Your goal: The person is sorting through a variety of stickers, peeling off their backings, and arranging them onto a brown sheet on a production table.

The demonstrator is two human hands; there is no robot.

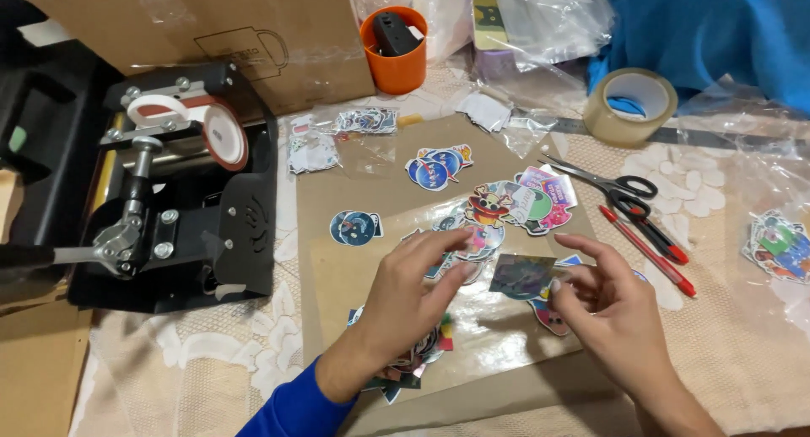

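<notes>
My right hand (612,306) pinches a small shiny rectangular sticker (521,275) by its right edge, just above a clear plastic sleeve (498,319) on a brown cardboard sheet (384,171). My left hand (413,289), in a blue sleeve, hovers beside it with fingers spread, its fingertips close to the sticker's left edge and over a loose pile of colourful stickers (494,209). More stickers (422,353) lie under my left wrist. Round blue stickers (434,169) and a dark round one (354,228) lie further up the cardboard.
A black mug heat press (181,192) with a white mug stands at the left. Scissors (620,188), two red pens (654,247), a tape roll (629,105), an orange cup (396,53), sticker packets (780,247) and plastic bags surround the cardboard on a lace tablecloth.
</notes>
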